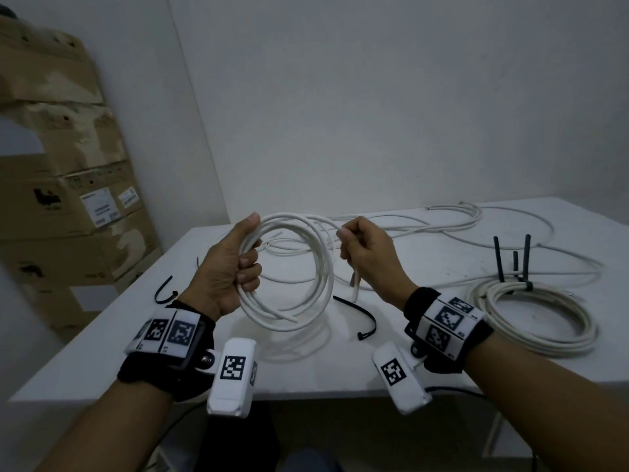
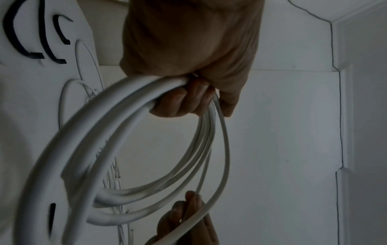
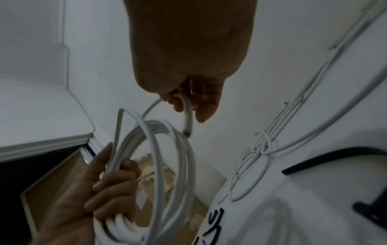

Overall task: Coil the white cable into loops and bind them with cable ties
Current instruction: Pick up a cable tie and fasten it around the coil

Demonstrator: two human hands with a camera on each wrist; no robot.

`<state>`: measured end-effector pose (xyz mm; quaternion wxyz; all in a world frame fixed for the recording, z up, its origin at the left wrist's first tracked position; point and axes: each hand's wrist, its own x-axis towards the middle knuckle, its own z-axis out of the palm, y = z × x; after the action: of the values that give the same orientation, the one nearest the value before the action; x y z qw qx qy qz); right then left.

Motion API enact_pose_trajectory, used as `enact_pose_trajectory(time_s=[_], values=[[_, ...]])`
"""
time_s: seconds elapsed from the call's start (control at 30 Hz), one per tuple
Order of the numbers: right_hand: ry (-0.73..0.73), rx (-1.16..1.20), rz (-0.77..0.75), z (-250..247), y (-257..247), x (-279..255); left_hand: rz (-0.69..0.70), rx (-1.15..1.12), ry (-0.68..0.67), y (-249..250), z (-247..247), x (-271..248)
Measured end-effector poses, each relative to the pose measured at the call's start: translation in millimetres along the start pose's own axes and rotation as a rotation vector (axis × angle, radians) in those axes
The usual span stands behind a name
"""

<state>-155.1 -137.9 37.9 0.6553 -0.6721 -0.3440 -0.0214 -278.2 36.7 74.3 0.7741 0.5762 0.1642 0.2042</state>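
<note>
My left hand (image 1: 235, 267) grips a coil of white cable (image 1: 315, 287) held upright above the white table (image 1: 306, 369); its fingers curl round several loops (image 2: 134, 106). My right hand (image 1: 364, 253) pinches the cable's free end (image 1: 354, 284), which hangs down from my fist just right of the coil (image 3: 186, 114). A loose black cable tie (image 1: 364, 318) lies on the table below my right hand. Another black tie (image 1: 163, 294) lies by my left wrist.
A second white coil (image 1: 541, 318) bound with black ties (image 1: 526, 264) lies at the right. More loose white cable (image 1: 442, 223) sprawls across the back of the table. Cardboard boxes (image 1: 68, 199) are stacked at the left against the wall.
</note>
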Motion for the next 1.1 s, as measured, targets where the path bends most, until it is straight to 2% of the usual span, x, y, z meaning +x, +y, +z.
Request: enact_pose_trajectory(time_s=[0.3, 0.4, 0.47, 0.57, 0.63, 0.7, 0.73, 0.83, 0.9, 1.1], values=[[0.183, 0.234, 0.061, -4, -8, 7, 0.051, 0.121, 0.03, -8, 8, -6], [0.206, 0.227, 0.118, -5, -4, 6, 0.05, 0.1, 0.017, -9, 7, -5], [0.127, 0.182, 0.203, -8, 3, 3, 0.035, 0.07, 0.008, -9, 6, -4], [-0.114, -0.038, 0.272, -13, 8, -2, 0.024, 0.026, 0.012, -8, 1, -2], [-0.178, -0.191, 0.182, -16, 2, -3, 0.03, 0.042, 0.005, -7, -1, -2], [-0.19, -0.232, 0.042, -19, -17, -1, 0.047, 0.082, -0.022, -8, 0, -3], [-0.243, -0.235, -0.007, -19, -28, 2, 0.056, 0.103, -0.041, -8, 1, -4], [-0.531, -0.411, 0.001, -10, -49, 15, 0.066, 0.136, -0.121, -8, 9, -5], [-0.643, -0.408, 0.029, -2, -52, 24, 0.087, 0.129, -0.161, -6, 14, -7], [-0.384, -0.118, -0.02, 10, -41, 29, 0.226, 0.227, -0.086, -1, 17, -10]])
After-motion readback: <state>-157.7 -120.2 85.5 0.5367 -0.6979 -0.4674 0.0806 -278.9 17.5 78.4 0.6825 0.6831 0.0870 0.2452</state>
